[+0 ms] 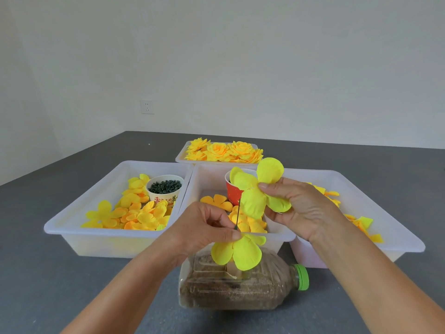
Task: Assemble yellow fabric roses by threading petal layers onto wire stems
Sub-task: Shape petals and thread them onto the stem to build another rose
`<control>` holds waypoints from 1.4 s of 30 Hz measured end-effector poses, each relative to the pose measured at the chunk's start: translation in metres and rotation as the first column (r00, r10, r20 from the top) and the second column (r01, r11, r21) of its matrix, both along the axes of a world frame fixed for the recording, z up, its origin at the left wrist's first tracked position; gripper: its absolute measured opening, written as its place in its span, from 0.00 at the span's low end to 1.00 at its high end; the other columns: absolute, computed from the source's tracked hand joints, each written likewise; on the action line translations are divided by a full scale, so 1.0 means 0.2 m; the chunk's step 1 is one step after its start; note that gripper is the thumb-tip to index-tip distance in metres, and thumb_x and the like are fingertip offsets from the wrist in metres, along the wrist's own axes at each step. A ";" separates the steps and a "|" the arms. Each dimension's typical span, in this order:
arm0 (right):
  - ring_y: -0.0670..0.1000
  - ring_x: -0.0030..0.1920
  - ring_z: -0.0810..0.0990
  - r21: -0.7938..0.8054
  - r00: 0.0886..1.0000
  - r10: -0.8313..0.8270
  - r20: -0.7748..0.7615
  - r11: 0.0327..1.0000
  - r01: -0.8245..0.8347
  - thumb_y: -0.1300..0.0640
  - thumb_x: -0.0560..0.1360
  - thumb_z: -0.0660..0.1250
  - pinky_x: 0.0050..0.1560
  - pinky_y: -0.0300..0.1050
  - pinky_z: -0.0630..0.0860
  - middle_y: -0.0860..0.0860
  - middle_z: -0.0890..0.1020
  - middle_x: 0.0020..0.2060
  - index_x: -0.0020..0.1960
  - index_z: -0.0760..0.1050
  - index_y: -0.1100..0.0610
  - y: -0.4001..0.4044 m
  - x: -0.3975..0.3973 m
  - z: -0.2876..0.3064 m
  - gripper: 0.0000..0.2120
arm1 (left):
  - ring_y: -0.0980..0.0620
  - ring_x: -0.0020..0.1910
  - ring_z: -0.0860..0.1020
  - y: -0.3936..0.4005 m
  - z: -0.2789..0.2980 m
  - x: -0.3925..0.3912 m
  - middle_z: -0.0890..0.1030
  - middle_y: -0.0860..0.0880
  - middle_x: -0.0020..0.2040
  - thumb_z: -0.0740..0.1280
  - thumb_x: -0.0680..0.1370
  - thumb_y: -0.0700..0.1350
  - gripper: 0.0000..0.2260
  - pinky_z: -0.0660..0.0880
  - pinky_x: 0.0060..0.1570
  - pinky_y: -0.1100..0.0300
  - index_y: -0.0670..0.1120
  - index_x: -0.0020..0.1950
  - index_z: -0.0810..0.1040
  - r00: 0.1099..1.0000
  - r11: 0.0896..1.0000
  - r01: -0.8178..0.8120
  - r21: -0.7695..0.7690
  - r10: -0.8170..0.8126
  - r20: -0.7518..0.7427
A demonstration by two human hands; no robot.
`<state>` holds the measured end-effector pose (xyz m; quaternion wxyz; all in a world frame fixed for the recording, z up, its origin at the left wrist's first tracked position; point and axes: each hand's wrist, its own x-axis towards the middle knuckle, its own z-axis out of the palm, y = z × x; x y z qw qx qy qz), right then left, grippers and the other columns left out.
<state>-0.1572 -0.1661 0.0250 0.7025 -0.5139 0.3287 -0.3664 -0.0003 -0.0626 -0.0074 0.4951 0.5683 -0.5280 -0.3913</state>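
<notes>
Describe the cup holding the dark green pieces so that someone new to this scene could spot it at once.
Start at the left tray, the white bin nearest the left hand. In its far right corner, behind the loose petals, stands a cream cup with red lettering. Unlike the red cup in the middle tray, it is filled with dark green pieces.

Both forearms raised, left hand point(204, 227) pinching, right hand point(296, 208) fingers curled.

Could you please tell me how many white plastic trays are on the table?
4: left tray, middle tray, right tray, and far tray holding finished roses. None seem hidden.
</notes>
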 end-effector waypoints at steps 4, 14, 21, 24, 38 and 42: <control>0.51 0.40 0.81 -0.005 1.000 0.022 -0.022 1.000 -0.023 0.64 0.62 0.72 0.40 0.45 0.77 0.54 0.84 0.39 0.44 0.81 0.58 0.01 -0.01 0.03 0.11 | 0.51 0.37 0.78 0.00 0.00 0.00 0.82 0.47 0.34 0.73 0.67 0.32 0.10 0.76 0.41 0.63 0.45 0.31 0.82 1.000 1.000 0.003 0.006 -0.003 0.001; 0.49 0.31 0.83 0.109 0.997 0.050 0.065 0.992 -0.057 0.68 0.69 0.67 0.28 0.41 0.78 0.54 0.84 0.32 0.45 0.77 0.60 0.06 -0.01 0.11 0.07 | 0.46 0.42 0.77 0.00 0.00 0.01 0.81 0.38 0.42 0.73 0.68 0.32 0.05 0.75 0.43 0.61 0.40 0.35 0.81 0.999 1.000 0.002 -0.005 -0.002 0.033; 0.49 0.30 0.82 0.177 0.983 -0.040 0.177 0.984 0.008 0.65 0.67 0.69 0.29 0.39 0.78 0.53 0.84 0.35 0.46 0.77 0.59 0.03 -0.04 0.19 0.08 | 0.46 0.42 0.76 -0.01 0.00 0.00 0.80 0.39 0.41 0.72 0.69 0.31 0.06 0.74 0.44 0.59 0.40 0.35 0.80 1.000 1.000 0.009 -0.012 -0.008 0.030; 0.49 0.32 0.83 0.140 0.988 0.012 0.154 0.989 -0.034 0.63 0.59 0.71 0.27 0.39 0.77 0.53 0.85 0.37 0.45 0.78 0.59 0.05 -0.03 0.18 0.15 | 0.46 0.42 0.76 -0.01 -0.01 0.01 0.80 0.39 0.42 0.72 0.69 0.31 0.06 0.74 0.46 0.57 0.40 0.35 0.80 0.999 1.000 0.011 -0.009 -0.011 0.033; 0.51 0.36 0.80 0.111 0.981 0.161 -0.111 0.983 -0.148 0.64 0.66 0.71 0.30 0.40 0.76 0.54 0.83 0.38 0.43 0.79 0.58 0.12 0.08 0.09 0.07 | 0.51 0.44 0.81 -0.02 -0.02 0.02 0.84 0.45 0.43 0.72 0.70 0.33 0.06 0.78 0.50 0.57 0.40 0.45 0.83 0.999 0.998 0.049 -0.040 -0.049 0.012; 0.48 0.29 0.79 0.083 0.980 0.128 -0.151 0.990 -0.116 0.66 0.69 0.70 0.26 0.39 0.74 0.52 0.82 0.30 0.36 0.78 0.57 0.11 0.09 0.09 0.05 | 0.53 0.42 0.80 -0.02 -0.03 0.02 0.83 0.47 0.40 0.71 0.70 0.32 0.05 0.78 0.48 0.57 0.39 0.43 0.81 0.998 0.997 0.060 -0.049 -0.060 0.012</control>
